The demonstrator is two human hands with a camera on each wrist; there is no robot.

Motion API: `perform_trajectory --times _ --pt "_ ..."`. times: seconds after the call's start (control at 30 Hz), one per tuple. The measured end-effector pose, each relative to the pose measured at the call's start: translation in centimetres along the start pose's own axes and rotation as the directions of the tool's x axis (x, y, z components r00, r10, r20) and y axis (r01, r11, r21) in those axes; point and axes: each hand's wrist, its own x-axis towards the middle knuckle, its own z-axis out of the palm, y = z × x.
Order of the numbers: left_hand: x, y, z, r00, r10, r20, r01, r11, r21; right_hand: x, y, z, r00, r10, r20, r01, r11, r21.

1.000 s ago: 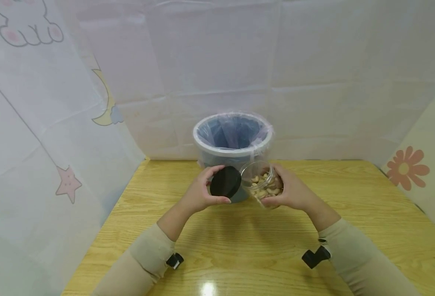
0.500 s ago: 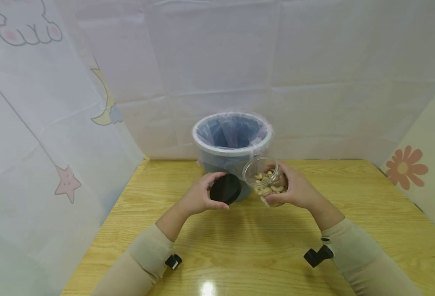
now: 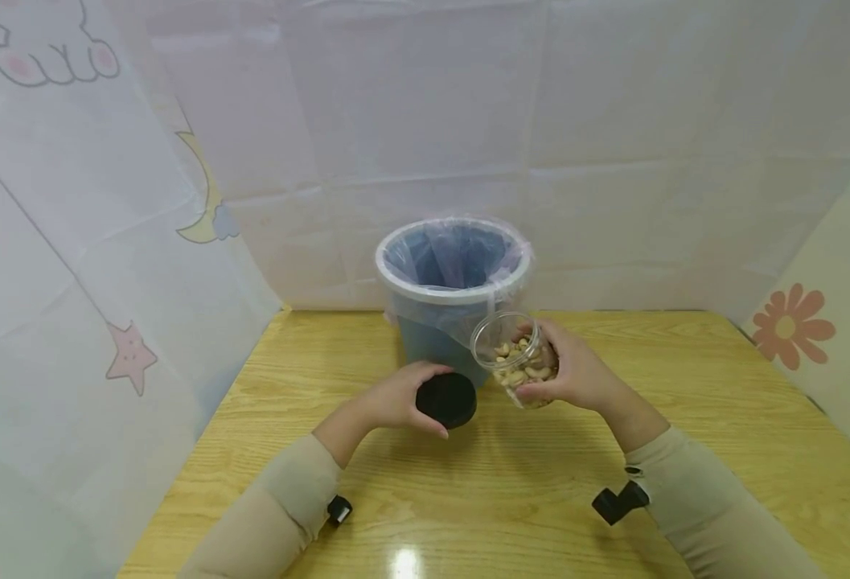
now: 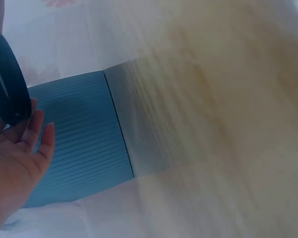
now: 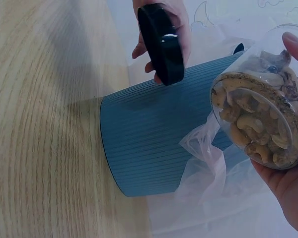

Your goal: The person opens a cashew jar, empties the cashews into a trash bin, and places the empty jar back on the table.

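My left hand (image 3: 403,398) grips a round black lid (image 3: 446,400) by its edge, above the table in front of the bin. In the right wrist view the lid's (image 5: 161,44) rim shows, with fingers behind it. My right hand (image 3: 572,366) holds a clear jar (image 3: 515,359) partly filled with cashews (image 5: 258,129). The jar has no lid on it, and its mouth tilts toward the left and the bin. Both hands are apart from each other, with the jar higher than the lid.
A blue ribbed bin (image 3: 432,334) with a white rim and a clear plastic liner (image 3: 497,285) stands at the back of the wooden table (image 3: 309,354). Behind it hangs a pale cloth backdrop (image 3: 425,121). Each sleeve carries a black camera mount (image 3: 620,503).
The left hand has lowered the black lid toward the table, turning it flatter. Lid and jar have come apart, while the right hand with the jar has barely shifted.
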Motion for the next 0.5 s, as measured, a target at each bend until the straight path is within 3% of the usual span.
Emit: perform_trajectory --times 0.3,0.5 --pt "0.7 -0.8 1.1 0.994 -0.009 0.113 0.001 0.997 0.071 0.1 0.1 0.1 1.000 -0.003 -0.004 0.003 1.000 -0.022" --pt "1.1 -1.1 1.8 0.982 0.008 0.189 -0.030 0.993 0.115 0.1 0.0 0.0 1.000 0.006 0.009 -0.006 1.000 -0.017"
